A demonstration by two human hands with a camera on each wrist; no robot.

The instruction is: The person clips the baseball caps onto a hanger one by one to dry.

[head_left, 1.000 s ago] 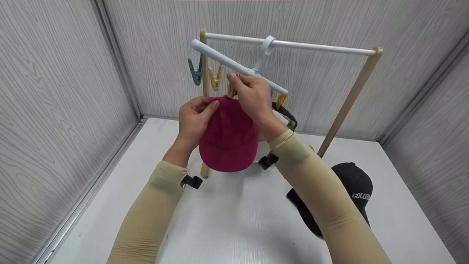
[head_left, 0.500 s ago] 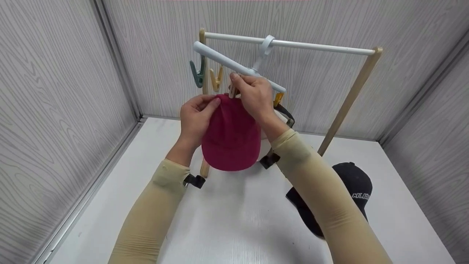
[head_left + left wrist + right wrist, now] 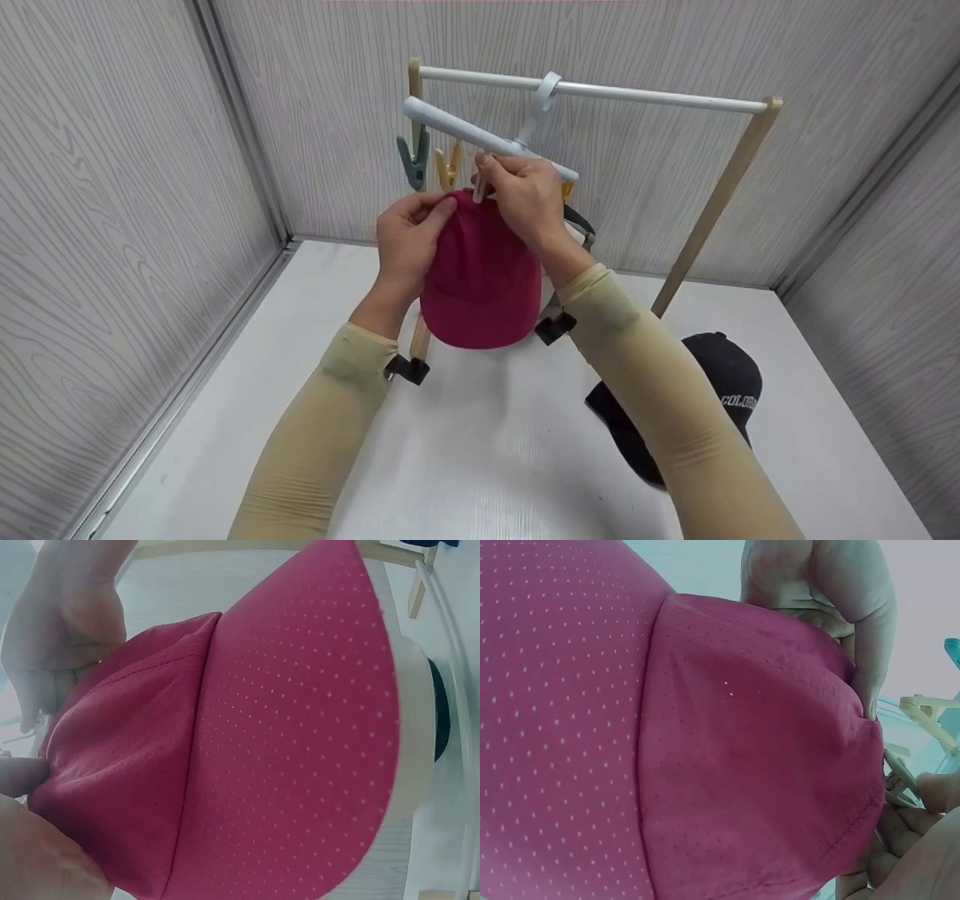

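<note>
A dark pink cap [image 3: 484,285] hangs brim-down in front of the rack, its crown at the top. My left hand [image 3: 409,240] pinches the crown's upper left edge between thumb and fingers. With thumb and fingers my right hand [image 3: 529,195] holds a pale clothespin [image 3: 478,187] whose tip sits at the top of the crown. In the right wrist view the clothespin [image 3: 901,778] meets the cap's edge; whether its jaws bite the fabric cannot be told. Above both hands slants the light blue hanger bar [image 3: 450,124]. Some fingers are hidden behind the cap.
A green clothespin [image 3: 415,161] and a yellow clothespin [image 3: 448,165] hang from the hanger's left part. Behind my right wrist, another cap [image 3: 579,221] hangs under an orange clip [image 3: 568,191]. A black cap [image 3: 724,375] lies on the white table [image 3: 480,450]. The rack has a white rod [image 3: 660,95].
Both hands and the pink cap have shifted slightly right. The hanger bar has swung, its left end moving right and down, the green and yellow clothespins moving with it.
</note>
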